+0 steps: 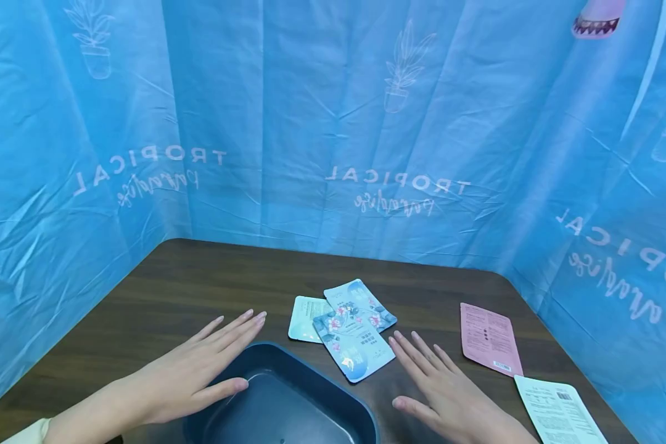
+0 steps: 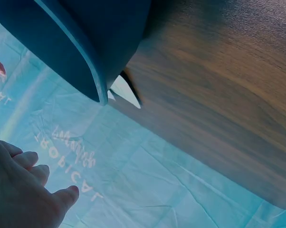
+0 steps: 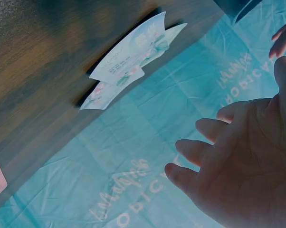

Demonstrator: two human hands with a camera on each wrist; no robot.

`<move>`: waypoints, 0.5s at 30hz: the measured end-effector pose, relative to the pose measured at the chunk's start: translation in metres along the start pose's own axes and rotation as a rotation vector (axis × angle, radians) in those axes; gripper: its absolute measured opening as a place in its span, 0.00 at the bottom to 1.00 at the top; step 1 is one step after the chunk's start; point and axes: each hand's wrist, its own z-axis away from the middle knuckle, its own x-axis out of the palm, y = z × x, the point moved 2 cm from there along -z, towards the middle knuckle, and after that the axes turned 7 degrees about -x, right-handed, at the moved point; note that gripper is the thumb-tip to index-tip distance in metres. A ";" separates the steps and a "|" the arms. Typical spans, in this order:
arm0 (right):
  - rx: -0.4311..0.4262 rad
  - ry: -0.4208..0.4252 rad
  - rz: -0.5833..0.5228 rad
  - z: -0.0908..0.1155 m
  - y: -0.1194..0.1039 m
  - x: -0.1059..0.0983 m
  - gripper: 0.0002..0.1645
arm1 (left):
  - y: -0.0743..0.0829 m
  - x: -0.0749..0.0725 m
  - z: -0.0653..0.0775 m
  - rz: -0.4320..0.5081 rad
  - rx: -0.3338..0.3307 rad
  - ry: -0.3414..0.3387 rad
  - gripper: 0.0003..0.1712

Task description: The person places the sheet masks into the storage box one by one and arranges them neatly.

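My left hand reaches over the left rim of a dark blue plastic basin, its fingers straight and nothing in it. To the right of the basin my right hand hovers with fingers extended and spread, also holding nothing. Beyond the basin, between the two hands, lie several flat face mask sachets. A blue floral sachet overlaps another blue floral sachet and a mint green sachet. The right hand's fingertips are just beside the nearest blue one. The right wrist view shows these overlapping sachets on the table.
Toward the table's right edge lie a pink sachet and a pale green sachet, their corners close together. The dark wood table is walled in by a blue printed curtain at the back and both sides.
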 end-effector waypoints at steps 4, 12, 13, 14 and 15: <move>0.007 0.002 -0.003 0.002 0.002 0.002 0.43 | -0.001 0.002 -0.002 0.022 -0.013 -0.011 0.42; 0.017 0.015 -0.004 0.005 0.006 0.005 0.43 | -0.003 0.009 -0.005 0.080 -0.029 -0.027 0.40; 0.015 0.018 0.000 0.005 0.006 0.006 0.43 | -0.003 0.010 -0.006 0.084 -0.035 -0.028 0.40; 0.016 0.019 -0.001 0.005 0.006 0.006 0.43 | -0.004 0.010 -0.006 0.090 -0.041 -0.031 0.40; 0.020 0.019 -0.004 0.005 0.007 0.006 0.43 | -0.005 0.011 -0.006 0.097 -0.050 -0.036 0.40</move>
